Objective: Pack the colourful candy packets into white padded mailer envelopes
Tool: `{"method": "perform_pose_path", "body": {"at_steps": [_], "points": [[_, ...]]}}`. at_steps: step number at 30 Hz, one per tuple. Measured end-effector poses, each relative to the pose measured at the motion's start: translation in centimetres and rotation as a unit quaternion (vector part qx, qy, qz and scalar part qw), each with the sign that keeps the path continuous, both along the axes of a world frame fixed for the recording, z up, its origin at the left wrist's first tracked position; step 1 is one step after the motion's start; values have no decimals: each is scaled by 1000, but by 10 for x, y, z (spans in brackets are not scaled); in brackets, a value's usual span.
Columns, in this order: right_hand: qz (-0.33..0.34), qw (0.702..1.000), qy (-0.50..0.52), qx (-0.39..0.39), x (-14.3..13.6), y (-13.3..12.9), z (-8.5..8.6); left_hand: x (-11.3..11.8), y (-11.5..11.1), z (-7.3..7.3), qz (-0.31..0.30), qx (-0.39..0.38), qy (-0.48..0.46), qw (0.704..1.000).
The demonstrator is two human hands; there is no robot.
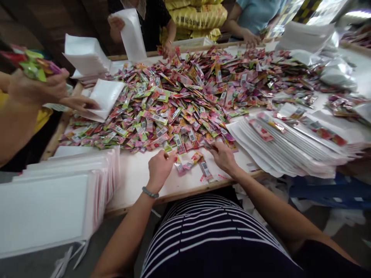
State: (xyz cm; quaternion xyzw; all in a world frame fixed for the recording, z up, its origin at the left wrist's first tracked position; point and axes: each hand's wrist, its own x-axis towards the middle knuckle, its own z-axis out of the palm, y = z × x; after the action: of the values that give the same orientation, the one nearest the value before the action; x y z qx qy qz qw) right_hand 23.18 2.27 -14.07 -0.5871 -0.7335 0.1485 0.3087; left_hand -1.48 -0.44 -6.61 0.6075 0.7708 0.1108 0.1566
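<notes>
Showing on sack (199, 17): "配合" can be read.
Left hand (160, 170), right hand (223, 157): held apart; grips cannot be told.
Barcoded packet (205, 169): laid between them on table (131, 175), long axis pointed roughly forward.

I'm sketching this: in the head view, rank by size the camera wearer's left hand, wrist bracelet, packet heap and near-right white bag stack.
Largest first:
Packet heap
White bag stack
Left hand
Wrist bracelet

Wearer's hands (159, 170): 2. Co-workers (255, 17): 3. Wearer's bracelet (150, 192): 1. White bag stacks (46, 216): 4, at 2, 3, 8, 10 o'clock. Sachets (179, 96): too many to count.
</notes>
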Motion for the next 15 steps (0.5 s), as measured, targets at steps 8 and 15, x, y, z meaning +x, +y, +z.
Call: {"method": "perform_pose_path", "body": {"at_steps": [8,15], "points": [[108,994,15,-2,-13,-7,23,42,54,-10,-8,25,-2,1000],[271,945,-185,2,-45,1,23,-11,22,9,5,26,-239,971]]}}
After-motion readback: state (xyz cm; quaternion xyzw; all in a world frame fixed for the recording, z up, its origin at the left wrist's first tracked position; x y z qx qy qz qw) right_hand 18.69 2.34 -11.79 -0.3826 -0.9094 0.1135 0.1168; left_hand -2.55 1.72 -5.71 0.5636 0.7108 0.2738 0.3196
